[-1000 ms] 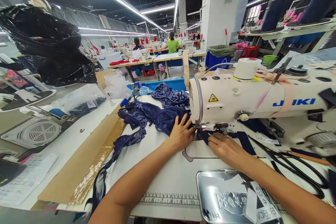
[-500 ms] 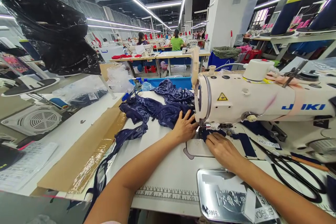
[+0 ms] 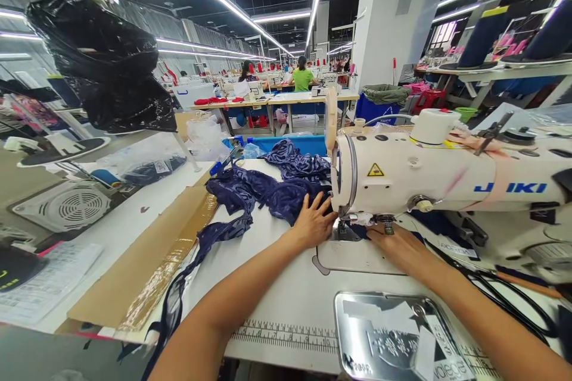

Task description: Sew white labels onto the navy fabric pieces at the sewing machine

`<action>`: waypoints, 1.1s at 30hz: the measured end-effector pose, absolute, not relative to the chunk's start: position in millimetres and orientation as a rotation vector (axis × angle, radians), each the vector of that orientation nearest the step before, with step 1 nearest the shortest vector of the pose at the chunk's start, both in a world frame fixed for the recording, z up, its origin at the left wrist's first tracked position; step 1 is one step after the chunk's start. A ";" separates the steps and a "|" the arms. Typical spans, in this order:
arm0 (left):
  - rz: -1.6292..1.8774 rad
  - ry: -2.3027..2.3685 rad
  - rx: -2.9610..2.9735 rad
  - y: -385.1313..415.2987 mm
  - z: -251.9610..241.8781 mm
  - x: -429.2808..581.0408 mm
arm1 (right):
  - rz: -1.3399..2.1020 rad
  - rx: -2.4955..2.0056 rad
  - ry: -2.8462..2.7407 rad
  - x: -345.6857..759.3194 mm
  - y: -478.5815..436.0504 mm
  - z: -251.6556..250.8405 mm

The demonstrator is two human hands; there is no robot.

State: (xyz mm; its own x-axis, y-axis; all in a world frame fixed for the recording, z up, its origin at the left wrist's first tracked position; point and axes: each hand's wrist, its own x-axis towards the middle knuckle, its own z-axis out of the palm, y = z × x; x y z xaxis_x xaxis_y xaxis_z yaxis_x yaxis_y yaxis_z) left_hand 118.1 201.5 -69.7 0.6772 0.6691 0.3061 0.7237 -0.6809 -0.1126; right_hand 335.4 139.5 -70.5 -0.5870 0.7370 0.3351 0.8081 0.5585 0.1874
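A navy patterned garment (image 3: pixel 286 197), looking like a bra with cups and long straps, lies bunched left of the sewing machine (image 3: pixel 429 172). My left hand (image 3: pixel 313 223) rests on its edge, fingers spread, close beside the needle area. At the presser foot (image 3: pixel 342 230), part of the navy fabric (image 3: pixel 358 230) shows on the needle plate. My right hand (image 3: pixel 395 245) reaches under the machine head from the right; its fingers are together at that fabric, and the machine partly hides the fingertips.
A metal tin lid (image 3: pixel 384 324) with paper labels lies at the front. Black scissors (image 3: pixel 509 297) lie beneath and beside my right forearm. Cardboard (image 3: pixel 134 256) runs along the left side. A black-plastic-covered object (image 3: pixel 102 65) stands upper left. Other people work farther back.
My right hand has shifted to the right and further under the machine head, baring the presser foot. My left hand stays nearly in place on the garment. The camera has tilted slightly.
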 end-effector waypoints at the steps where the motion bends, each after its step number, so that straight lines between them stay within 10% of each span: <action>1: -0.364 -1.122 -2.678 200.4 -69.4 118.7 | -0.463 -1.298 -2.577 337.7 139.5 -70.2; 10: -0.755 -1.241 -2.886 119.7 -61.8 88.8 | -0.611 -1.126 -2.453 343.3 133.7 -73.7; 22: -2.651 -2.430 -2.241 66.8 -60.2 71.5 | -0.530 -0.883 -2.482 325.3 120.0 -92.2; 33: -3.111 -2.294 -2.060 68.6 -64.3 69.6 | -0.432 -0.802 -2.454 307.1 100.7 -81.6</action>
